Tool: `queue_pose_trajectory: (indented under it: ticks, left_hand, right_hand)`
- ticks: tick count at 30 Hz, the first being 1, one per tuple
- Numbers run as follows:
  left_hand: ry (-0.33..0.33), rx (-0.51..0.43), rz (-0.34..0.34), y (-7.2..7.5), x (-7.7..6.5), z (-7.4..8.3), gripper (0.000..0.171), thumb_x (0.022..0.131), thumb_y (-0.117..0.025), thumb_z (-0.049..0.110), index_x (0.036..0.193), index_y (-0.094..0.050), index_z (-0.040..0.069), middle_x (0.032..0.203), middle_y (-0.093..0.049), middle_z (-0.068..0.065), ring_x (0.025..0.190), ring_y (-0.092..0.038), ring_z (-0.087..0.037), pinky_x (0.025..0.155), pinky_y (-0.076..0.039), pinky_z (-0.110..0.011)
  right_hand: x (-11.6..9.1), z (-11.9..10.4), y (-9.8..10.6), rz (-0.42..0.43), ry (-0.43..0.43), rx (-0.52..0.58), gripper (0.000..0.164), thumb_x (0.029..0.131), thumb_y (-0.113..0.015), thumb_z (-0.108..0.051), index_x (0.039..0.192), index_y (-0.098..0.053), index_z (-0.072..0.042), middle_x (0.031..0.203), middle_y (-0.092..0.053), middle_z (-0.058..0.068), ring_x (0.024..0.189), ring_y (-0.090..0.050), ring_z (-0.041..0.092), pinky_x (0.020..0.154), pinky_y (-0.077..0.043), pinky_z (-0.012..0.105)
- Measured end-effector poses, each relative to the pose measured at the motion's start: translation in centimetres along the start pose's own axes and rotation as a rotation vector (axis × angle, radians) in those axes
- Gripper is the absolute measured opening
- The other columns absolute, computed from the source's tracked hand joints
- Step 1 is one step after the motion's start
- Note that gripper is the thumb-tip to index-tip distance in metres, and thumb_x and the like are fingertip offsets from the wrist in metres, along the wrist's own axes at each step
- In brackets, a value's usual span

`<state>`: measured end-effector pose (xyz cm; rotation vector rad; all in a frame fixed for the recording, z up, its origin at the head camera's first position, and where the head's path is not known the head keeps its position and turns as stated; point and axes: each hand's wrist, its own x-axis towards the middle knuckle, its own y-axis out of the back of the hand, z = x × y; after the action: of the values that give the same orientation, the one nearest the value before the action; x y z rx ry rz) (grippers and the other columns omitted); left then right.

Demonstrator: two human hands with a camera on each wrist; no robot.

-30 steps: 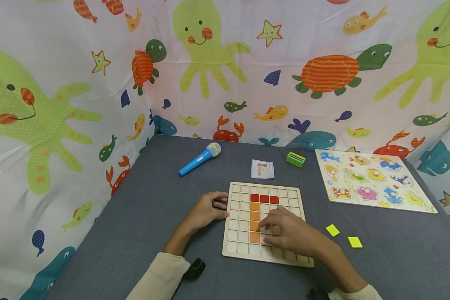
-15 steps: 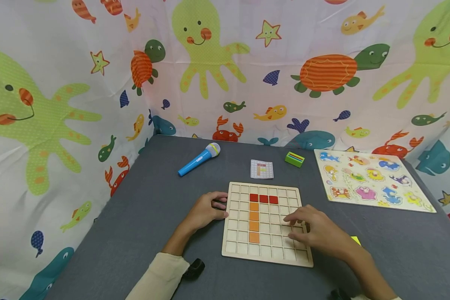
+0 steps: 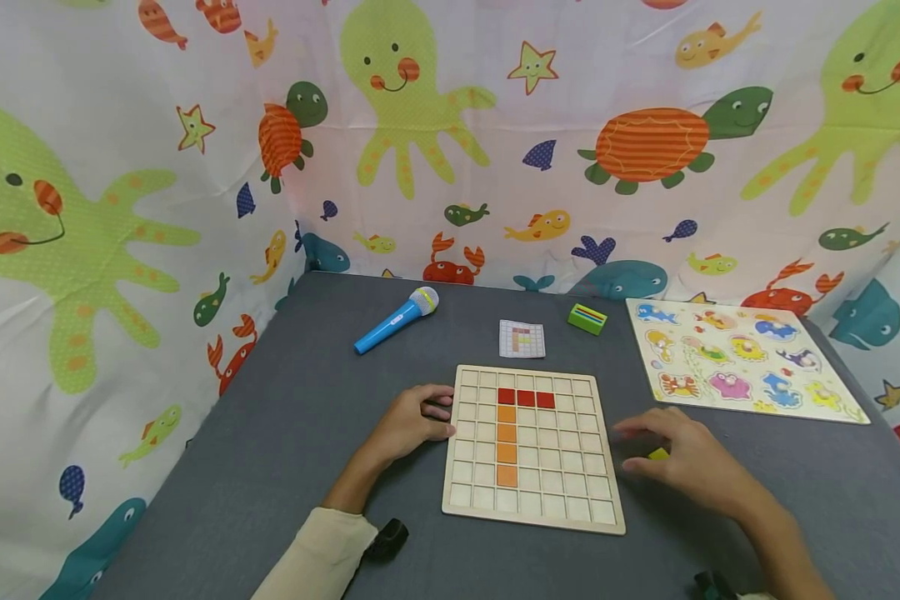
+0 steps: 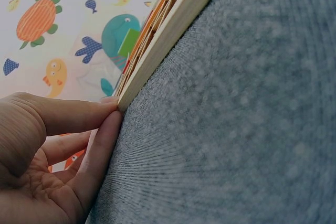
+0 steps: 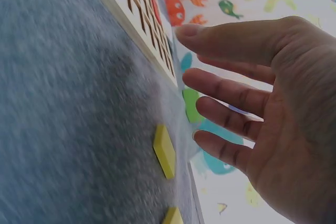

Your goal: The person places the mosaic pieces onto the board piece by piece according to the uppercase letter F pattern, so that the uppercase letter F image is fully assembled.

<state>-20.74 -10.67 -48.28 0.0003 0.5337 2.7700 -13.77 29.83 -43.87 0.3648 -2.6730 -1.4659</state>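
A wooden grid board (image 3: 532, 502) lies on the grey table, with three red tiles (image 3: 526, 398) in a row and a column of orange tiles (image 3: 506, 433) below the leftmost red one. My left hand (image 3: 412, 423) pinches the board's left edge between thumb and finger, seen close in the left wrist view. To the right of the board, my right hand (image 3: 682, 454) hovers with parted fingers, holding nothing. Under it a yellow tile (image 3: 658, 454) peeks out between thumb and fingers. The right wrist view shows this yellow tile (image 5: 165, 151) and a second tile (image 5: 173, 216), which the hand hides from the head view.
Behind the board lie a small pattern card (image 3: 522, 339) and a green block with coloured strips (image 3: 587, 318). A blue toy microphone (image 3: 397, 321) is at the back left. The sea-animal puzzle board (image 3: 746, 358) occupies the back right. A printed curtain (image 3: 420, 100) closes off the rear.
My right hand has moved from over the grid board rightward, off its edge, to above the yellow tiles. The left hand has stayed at the board's edge.
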Motion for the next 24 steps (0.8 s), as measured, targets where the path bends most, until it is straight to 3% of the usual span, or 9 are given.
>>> queue_pose_trajectory:
  ticks: [9, 17, 24]
  left_hand:
    - [0.001, 0.002, 0.002, 0.0, 0.0, -0.1, 0.060, 0.086, -0.084, 0.000, 0.142, -0.065, 0.002, 0.131, -0.068, -0.014, 0.113, -0.071, -0.027, 0.093, -0.060, -0.041]
    - [0.005, 0.000, 0.004, 0.0, 0.1, -0.3, 0.060, 0.086, -0.084, 0.001, 0.142, -0.065, 0.003, 0.131, -0.068, -0.013, 0.113, -0.071, -0.027, 0.093, -0.060, -0.042]
    - [0.009, 0.011, -0.005, 0.0, 0.1, 0.0, 0.060, 0.087, -0.084, 0.002, 0.143, -0.064, 0.004, 0.131, -0.068, -0.013, 0.113, -0.071, -0.026, 0.092, -0.060, -0.037]
  right_hand:
    - [-0.4, 2.3, 1.0, -0.029, -0.026, -0.010, 0.054, 0.081, -0.092, -0.040, 0.129, -0.074, -0.021, 0.124, -0.072, -0.001, 0.119, -0.058, 0.028, 0.096, -0.052, 0.055]
    - [-0.5, 3.8, 1.5, -0.096, -0.065, 0.009, 0.051, 0.082, -0.088, -0.016, 0.131, -0.073, -0.013, 0.127, -0.072, 0.008, 0.124, -0.055, 0.039, 0.099, -0.046, 0.070]
    - [-0.5, 4.4, 1.6, -0.110, -0.075, 0.002, 0.047, 0.083, -0.083, -0.008, 0.129, -0.073, -0.011, 0.126, -0.072, 0.009, 0.122, -0.056, 0.039, 0.098, -0.047, 0.069]
